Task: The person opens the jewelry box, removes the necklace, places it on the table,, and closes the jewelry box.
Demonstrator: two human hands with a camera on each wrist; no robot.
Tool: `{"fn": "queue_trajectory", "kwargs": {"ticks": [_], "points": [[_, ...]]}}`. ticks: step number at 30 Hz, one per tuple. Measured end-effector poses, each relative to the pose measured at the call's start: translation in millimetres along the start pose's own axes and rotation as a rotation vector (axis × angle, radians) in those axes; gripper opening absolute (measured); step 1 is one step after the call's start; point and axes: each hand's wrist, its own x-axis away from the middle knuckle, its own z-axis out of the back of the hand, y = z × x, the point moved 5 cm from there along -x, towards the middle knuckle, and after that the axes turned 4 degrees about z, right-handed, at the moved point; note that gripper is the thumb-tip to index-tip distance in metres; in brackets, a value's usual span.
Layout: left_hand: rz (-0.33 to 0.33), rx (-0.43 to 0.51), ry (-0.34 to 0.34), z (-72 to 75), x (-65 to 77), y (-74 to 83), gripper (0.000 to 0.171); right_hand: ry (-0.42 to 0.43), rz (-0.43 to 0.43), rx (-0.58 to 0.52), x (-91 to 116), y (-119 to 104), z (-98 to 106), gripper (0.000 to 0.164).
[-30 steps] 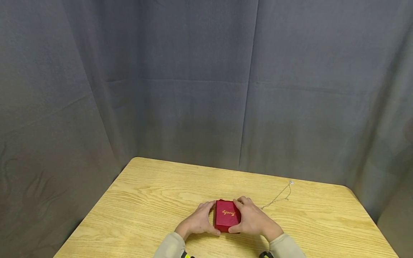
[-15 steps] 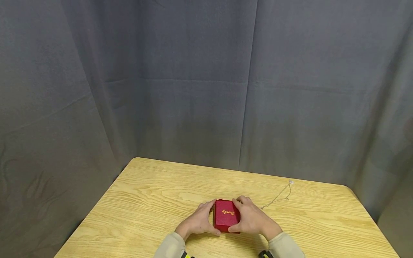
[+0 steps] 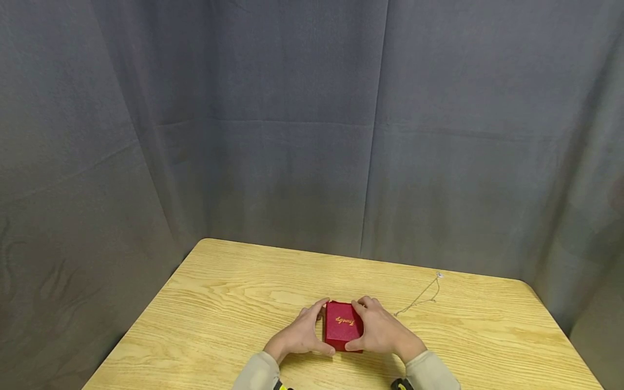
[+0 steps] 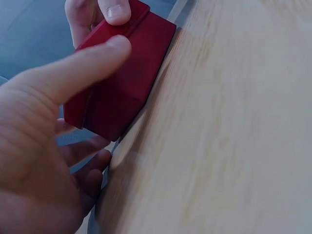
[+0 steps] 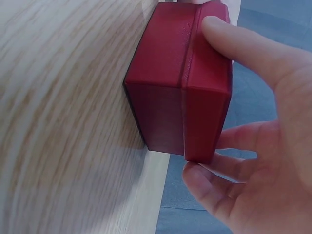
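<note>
A closed red jewelry box (image 3: 343, 325) with gold lettering on its lid stands on the wooden table. My right hand (image 3: 382, 330) pinches the lid, thumb on the near side and fingertips at the far side. In the right wrist view, a seam runs between the lid and the base (image 5: 158, 109). Around the box's left side, my left hand (image 3: 299, 331) is spread, its thumb by the near face and its fingers by the far left corner. Whether the left thumb (image 4: 100, 58) touches the box cannot be told. A thin chain necklace (image 3: 420, 299) lies beyond my right hand.
The light wooden table (image 3: 234, 281) has its far edge along a grey curtain (image 3: 292, 162). A small whitish piece (image 3: 440, 275) sits at the necklace's far end, close to that edge.
My left index finger has stretched slightly outward and away, and the thumb has shifted a little to the right. The right hand, box and necklace stay nearly still.
</note>
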Motion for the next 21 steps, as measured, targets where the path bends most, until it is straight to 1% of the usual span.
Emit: {"fn": "queue_trajectory", "kwargs": {"ticks": [3, 5, 10, 14, 21], "points": [[0.005, 0.047, -0.007, 0.8, -0.2, -0.5, 0.107, 0.000, 0.003, 0.004, -0.5, 0.1, -1.1, 0.089], [-0.002, 0.060, -0.007, 0.8, -0.7, -0.7, 0.104, 0.003, 0.005, 0.006, -0.6, -0.2, -1.3, 0.088], [-0.014, 0.049, 0.003, 0.5, -1.0, -0.7, 0.099, 0.010, 0.008, -0.006, 0.5, -0.2, -1.7, 0.089], [-0.002, 0.050, 0.007, 1.2, -1.0, -0.8, 0.099, 0.011, 0.005, -0.012, 1.6, 1.9, -2.2, 0.092], [0.020, 0.052, 0.002, 0.9, -0.9, -1.6, 0.098, 0.004, -0.011, -0.024, 3.3, 6.8, -5.8, 0.091]]}}
